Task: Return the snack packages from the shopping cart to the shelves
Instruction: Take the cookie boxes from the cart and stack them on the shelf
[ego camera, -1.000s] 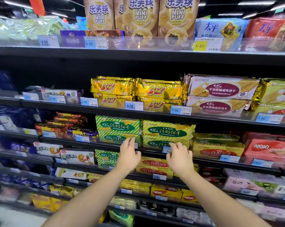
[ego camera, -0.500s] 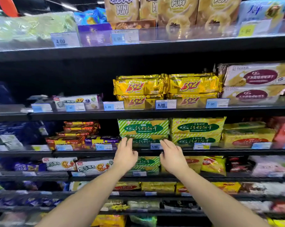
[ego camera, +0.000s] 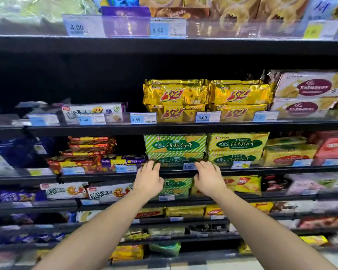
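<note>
Black store shelves (ego camera: 105, 131) filled the view. On a middle tier lay the lower green package (ego camera: 176, 159), long axis left-right, label facing out. Both forearms were extended forward; the left hand (ego camera: 148, 180) and right hand (ego camera: 210, 178) touched its front edge, fingers loosely straight.

Top puff bags (ego camera: 232, 10) cropped, bottom shelves (ego camera: 183, 239) blurred
</note>
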